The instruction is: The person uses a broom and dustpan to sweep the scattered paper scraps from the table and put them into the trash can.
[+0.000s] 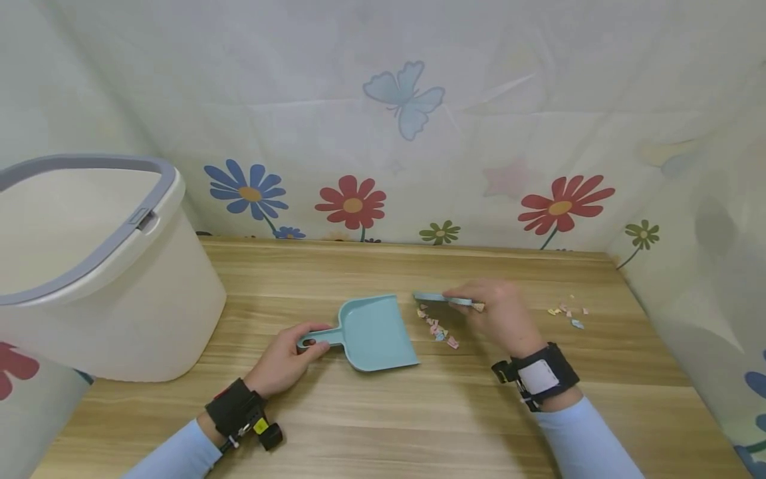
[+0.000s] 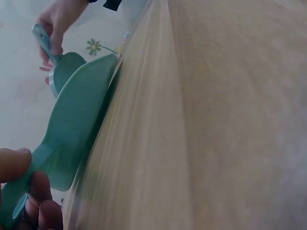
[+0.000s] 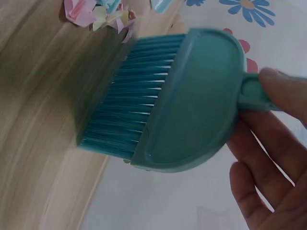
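Observation:
A teal dustpan (image 1: 377,334) lies near the middle of the wooden table, its wide edge facing right. My left hand (image 1: 286,359) pinches its handle between thumb and fingers; in the left wrist view the pan (image 2: 79,110) is seen from its side. With thumb and fingers my right hand (image 1: 499,313) grips the handle of a small teal brush (image 3: 192,100), whose blue bristles (image 3: 132,96) point down toward the table. Between brush and pan lies a line of pink, yellow and blue paper scraps (image 1: 439,331), just off the pan's edge.
A few more paper scraps (image 1: 571,316) lie farther right on the table (image 1: 371,426). At the left stands a large white bin (image 1: 143,293) with a grey rim. A flower-printed curtain (image 1: 287,133) hangs behind the table and along its sides.

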### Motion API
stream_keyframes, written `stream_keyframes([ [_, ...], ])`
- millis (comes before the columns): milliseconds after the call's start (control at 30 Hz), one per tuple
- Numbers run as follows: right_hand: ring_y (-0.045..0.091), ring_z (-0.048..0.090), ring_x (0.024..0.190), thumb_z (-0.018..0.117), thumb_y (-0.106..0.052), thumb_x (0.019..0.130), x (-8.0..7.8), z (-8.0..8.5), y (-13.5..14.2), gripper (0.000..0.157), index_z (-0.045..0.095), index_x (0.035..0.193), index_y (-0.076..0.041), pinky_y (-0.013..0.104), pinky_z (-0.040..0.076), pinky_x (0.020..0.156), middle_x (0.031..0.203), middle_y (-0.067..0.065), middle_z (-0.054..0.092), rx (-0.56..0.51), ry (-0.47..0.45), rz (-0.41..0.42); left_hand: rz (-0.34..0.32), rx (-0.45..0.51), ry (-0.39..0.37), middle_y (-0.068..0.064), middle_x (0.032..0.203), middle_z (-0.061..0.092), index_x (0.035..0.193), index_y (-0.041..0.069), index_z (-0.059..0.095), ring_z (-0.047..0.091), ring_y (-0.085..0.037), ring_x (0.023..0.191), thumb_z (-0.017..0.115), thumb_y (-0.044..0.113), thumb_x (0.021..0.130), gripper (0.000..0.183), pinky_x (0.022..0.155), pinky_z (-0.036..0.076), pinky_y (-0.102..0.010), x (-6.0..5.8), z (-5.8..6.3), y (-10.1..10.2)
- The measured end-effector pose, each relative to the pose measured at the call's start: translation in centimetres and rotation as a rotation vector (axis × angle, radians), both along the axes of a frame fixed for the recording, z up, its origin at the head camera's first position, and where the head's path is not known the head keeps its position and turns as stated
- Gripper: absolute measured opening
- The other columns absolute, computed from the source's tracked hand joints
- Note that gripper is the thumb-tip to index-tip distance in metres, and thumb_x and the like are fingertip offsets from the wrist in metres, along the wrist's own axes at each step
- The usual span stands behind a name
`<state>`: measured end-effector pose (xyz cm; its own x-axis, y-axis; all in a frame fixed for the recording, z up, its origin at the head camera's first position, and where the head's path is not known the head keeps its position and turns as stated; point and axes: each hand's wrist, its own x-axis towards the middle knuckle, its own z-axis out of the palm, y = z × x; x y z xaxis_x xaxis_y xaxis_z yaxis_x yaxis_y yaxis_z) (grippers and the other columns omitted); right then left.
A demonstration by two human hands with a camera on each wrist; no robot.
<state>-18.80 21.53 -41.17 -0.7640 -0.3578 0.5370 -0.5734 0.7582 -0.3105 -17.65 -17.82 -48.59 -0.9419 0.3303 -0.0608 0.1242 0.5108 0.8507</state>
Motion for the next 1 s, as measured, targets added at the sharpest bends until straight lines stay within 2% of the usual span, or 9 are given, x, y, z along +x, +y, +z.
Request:
stream_keyframes([
  [100,0.019,0.076,0.093,0.085,0.01,0.075,0.2,0.1,0.0,0.037,0.084,0.102,-0.016,0.041,0.062,0.079,0.099,0.0,0.081,0.007,-0.07,0.06,0.002,-0.002,-0.001,0.0,0.101,0.068,0.136,0.019,0.065,0.057,-0.013,0.077,0.068,0.03,0.102,0.036,0.064,0.045,-0.022,0.0,0.0,0.0],
  [300,0.016,0.075,0.093,0.079,0.019,0.072,0.5,1.1,0.5,0.045,0.084,0.099,-0.017,0.04,0.061,0.079,0.099,-0.005,0.08,0.039,-0.138,0.181,0.007,0.0,0.005,0.001,0.101,0.069,0.136,0.019,0.066,0.058,-0.014,0.078,0.068,0.029,0.102,0.035,0.064,0.045,-0.022,0.0,-0.1,0.0],
  [400,0.012,0.074,0.093,0.081,0.016,0.073,0.7,1.6,1.0,0.043,0.084,0.098,-0.019,0.038,0.061,0.08,0.097,-0.009,0.079,0.052,-0.177,0.226,0.009,-0.003,0.009,0.0,0.101,0.068,0.136,0.019,0.066,0.057,-0.014,0.077,0.068,0.03,0.102,0.036,0.064,0.045,-0.022,0.0,-0.2,0.0],
  [567,0.007,0.072,0.094,0.083,0.01,0.079,1.1,2.5,1.6,0.037,0.084,0.101,-0.02,0.037,0.06,0.083,0.099,-0.013,0.078,0.046,-0.274,0.244,0.013,-0.001,0.01,-0.001,0.105,0.069,0.136,0.019,0.066,0.057,-0.014,0.078,0.068,0.029,0.102,0.036,0.064,0.045,-0.022,0.1,-0.2,0.0],
  [667,0.007,0.073,0.094,0.083,0.006,0.082,1.5,3.1,1.8,0.032,0.082,0.104,-0.017,0.037,0.061,0.082,0.1,-0.01,0.079,0.013,-0.268,0.212,0.011,0.002,0.008,-0.002,0.106,0.069,0.136,0.019,0.066,0.057,-0.014,0.078,0.068,0.03,0.102,0.036,0.064,0.045,-0.023,0.1,-0.1,0.1],
  [833,0.01,0.072,0.074,0.083,-0.004,0.085,2.2,3.8,1.5,0.021,0.08,0.105,-0.007,0.026,0.057,0.059,0.094,0.003,0.08,-0.031,-0.124,0.041,-0.008,0.02,0.002,0.001,0.093,0.064,0.135,0.022,0.068,0.054,-0.011,0.069,0.069,0.03,0.101,0.035,0.06,0.044,-0.022,0.3,0.0,0.1],
  [933,0.012,0.068,0.062,0.082,-0.006,0.085,2.4,3.8,1.0,0.01,0.077,0.093,-0.005,0.023,0.053,0.053,0.084,0.007,0.077,0.009,-0.052,-0.078,-0.017,0.033,0.005,0.003,0.085,0.059,0.133,0.023,0.069,0.051,-0.008,0.065,0.07,0.029,0.1,0.033,0.059,0.042,-0.021,0.4,0.2,0.2],
  [1000,0.013,0.066,0.059,0.082,-0.006,0.083,2.5,3.8,0.5,0.009,0.072,0.083,-0.006,0.024,0.052,0.052,0.077,0.006,0.074,0.056,-0.035,-0.138,-0.02,0.042,0.008,0.003,0.082,0.057,0.134,0.023,0.069,0.049,-0.007,0.064,0.071,0.028,0.1,0.034,0.058,0.041,-0.02,0.4,0.2,0.2],
])
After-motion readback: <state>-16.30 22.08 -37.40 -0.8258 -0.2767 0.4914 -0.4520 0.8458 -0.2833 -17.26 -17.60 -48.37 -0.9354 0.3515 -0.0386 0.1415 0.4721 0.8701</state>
